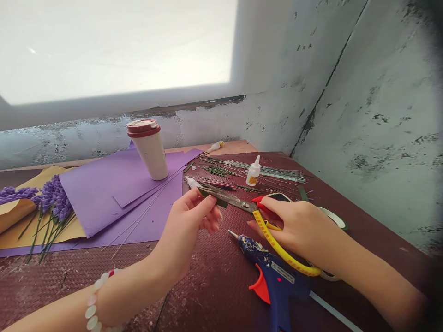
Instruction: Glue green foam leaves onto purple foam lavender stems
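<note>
One green strip (210, 197) in left grip (183, 226) touches right grip's (294, 226) scissors (235, 201).

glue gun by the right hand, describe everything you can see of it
The hot glue gun has a blue plastic body flecked with whitish dried glue, a red trigger, a silver label and a metal nozzle pointing up and left. A white glue stick sticks out of its back toward the lower right. It lies on its side on a dark red woven mat, its grip running out of view, below the right hand. A yellow strap curves just above it; whether they touch is unclear.
</note>
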The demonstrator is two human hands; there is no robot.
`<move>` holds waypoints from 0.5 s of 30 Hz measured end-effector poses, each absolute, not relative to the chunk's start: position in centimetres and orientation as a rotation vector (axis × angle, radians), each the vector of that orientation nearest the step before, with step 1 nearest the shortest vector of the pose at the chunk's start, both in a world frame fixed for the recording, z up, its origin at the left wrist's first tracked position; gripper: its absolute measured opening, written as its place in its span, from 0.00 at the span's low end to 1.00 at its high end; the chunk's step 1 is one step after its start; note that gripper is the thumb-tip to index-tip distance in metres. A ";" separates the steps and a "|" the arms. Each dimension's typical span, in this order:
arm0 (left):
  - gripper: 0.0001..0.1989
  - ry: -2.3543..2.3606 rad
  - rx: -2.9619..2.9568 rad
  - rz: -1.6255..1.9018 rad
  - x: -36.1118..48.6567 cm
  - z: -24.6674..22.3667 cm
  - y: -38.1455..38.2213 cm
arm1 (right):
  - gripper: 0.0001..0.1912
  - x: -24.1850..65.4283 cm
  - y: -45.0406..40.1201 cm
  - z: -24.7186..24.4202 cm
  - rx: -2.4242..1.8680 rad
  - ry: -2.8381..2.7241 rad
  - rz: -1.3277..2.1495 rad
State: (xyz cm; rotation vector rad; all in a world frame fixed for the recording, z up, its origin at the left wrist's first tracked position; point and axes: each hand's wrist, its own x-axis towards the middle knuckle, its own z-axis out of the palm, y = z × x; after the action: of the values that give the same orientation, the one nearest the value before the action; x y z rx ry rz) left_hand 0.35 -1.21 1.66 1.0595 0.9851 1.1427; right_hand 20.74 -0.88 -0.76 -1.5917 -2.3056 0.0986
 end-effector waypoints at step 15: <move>0.15 1.030 1.132 1.029 0.5 1.4 -1.5 | 0.17 19.3 -1.4 -0.3 -1.469 -1.656 1.170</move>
State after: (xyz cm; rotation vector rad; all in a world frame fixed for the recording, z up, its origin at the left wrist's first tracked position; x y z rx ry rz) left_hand 0.49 -1.47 1.40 1.1319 1.0304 1.0294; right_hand 19.33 -1.37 -0.28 -1.4690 -1.6559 1.1697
